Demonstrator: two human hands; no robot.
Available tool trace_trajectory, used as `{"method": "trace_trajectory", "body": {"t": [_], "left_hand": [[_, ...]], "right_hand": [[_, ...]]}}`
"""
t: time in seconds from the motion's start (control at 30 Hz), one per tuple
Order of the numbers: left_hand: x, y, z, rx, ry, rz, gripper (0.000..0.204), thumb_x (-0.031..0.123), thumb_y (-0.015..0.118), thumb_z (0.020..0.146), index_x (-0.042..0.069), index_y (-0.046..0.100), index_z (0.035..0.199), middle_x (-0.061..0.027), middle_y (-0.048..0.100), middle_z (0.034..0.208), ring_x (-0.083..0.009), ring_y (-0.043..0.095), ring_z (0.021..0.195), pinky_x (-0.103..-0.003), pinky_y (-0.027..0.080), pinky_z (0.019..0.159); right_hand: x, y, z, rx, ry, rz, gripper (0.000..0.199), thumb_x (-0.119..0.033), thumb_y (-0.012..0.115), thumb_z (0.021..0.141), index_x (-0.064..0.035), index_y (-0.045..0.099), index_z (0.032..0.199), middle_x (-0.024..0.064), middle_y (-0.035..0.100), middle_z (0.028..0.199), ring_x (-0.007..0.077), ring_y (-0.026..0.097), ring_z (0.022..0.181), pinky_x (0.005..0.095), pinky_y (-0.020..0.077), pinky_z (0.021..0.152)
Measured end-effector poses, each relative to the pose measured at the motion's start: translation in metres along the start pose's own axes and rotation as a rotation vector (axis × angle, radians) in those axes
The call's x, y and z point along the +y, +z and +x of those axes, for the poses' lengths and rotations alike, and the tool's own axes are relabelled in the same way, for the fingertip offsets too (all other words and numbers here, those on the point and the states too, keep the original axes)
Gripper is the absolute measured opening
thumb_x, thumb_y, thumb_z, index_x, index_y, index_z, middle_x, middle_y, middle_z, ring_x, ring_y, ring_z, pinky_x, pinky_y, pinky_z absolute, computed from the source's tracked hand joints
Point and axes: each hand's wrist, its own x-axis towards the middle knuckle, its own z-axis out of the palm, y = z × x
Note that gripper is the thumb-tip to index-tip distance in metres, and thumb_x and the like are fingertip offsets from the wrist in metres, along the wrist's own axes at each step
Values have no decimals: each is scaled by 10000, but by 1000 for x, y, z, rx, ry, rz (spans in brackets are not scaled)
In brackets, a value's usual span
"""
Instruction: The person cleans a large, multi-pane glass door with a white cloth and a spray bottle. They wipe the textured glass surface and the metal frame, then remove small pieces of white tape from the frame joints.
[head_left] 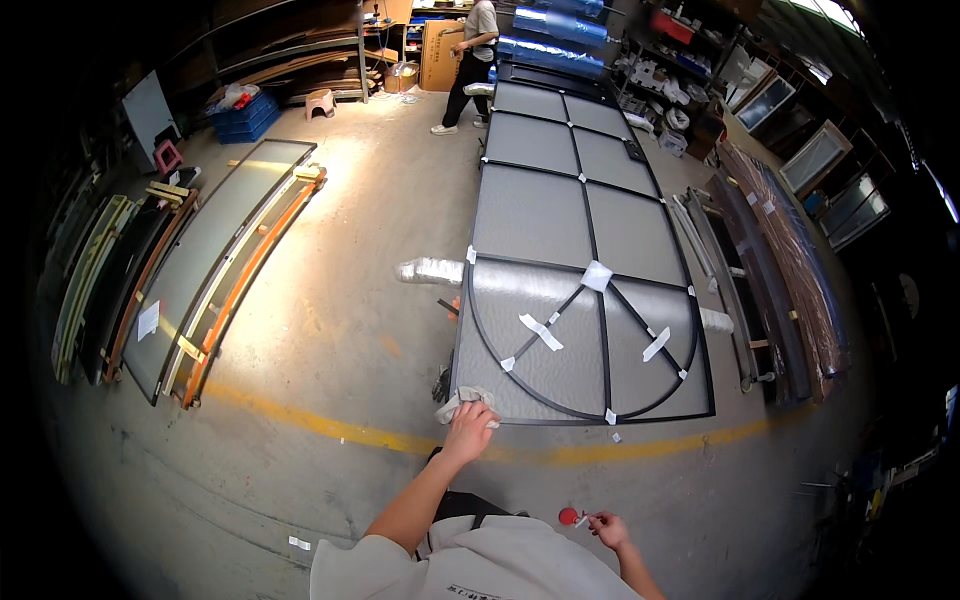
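A long glass panel [525, 220] with black bars lies flat in front of me; its near part carries a large curved black bar and slanting bars. White tape pieces [541, 332] stick to the bars and glass. My left hand [469, 432] is closed on a crumpled light grey cloth [462, 398], pressed on the panel's near left corner. Low on the right, away from the panel, my right hand [607, 529] pinches a small tool with a red round head [569, 516] and a whitish part; its exact kind is unclear.
Wrapped supports [432, 270] stick out under the panel. On the left, framed panels [225, 230] lean or lie beside orange and white strips. Long wrapped bundles [785, 260] line the right. Another person [475, 60] walks near the far end, close to blue-wrapped rolls [553, 50].
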Motion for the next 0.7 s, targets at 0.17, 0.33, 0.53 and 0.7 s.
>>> {"method": "trace_trajectory", "body": {"t": [0.17, 0.33, 0.53, 0.7], "left_hand": [[5, 26, 8, 112, -184, -50, 252, 26, 632, 847, 92, 747, 1061, -117, 659, 1088, -343, 619, 1114, -458, 477, 1022], [16, 32, 36, 353, -532, -728, 351, -26, 558, 899, 31, 712, 1209, -96, 717, 1124, -245, 691, 1076, -370, 546, 993], [62, 0, 132, 423, -498, -1180, 390, -31, 537, 945, 16, 665, 1309, -100, 701, 1174, -203, 696, 1057, -334, 557, 981], [13, 27, 216, 271, -250, -322, 367, 32, 585, 941, 23, 686, 1294, -137, 708, 1179, -263, 687, 1100, -376, 529, 1011]], "right_hand": [[209, 7, -50, 124, 318, 203, 308, -239, 694, 1033, 51, 729, 1131, 161, 806, 917, 229, 770, 733, 378, 626, 660], [341, 8, -148, 35, 722, 256, 310, -197, 700, 986, 91, 706, 1100, 197, 799, 865, 270, 752, 609, 397, 584, 509], [370, 25, -175, 189, 827, 517, 317, -198, 667, 1000, 85, 670, 1143, 198, 789, 847, 284, 735, 584, 391, 549, 471], [232, 41, -109, 206, 751, 639, 296, -235, 686, 1021, 41, 682, 1125, 183, 787, 862, 255, 742, 609, 353, 531, 465]]}}
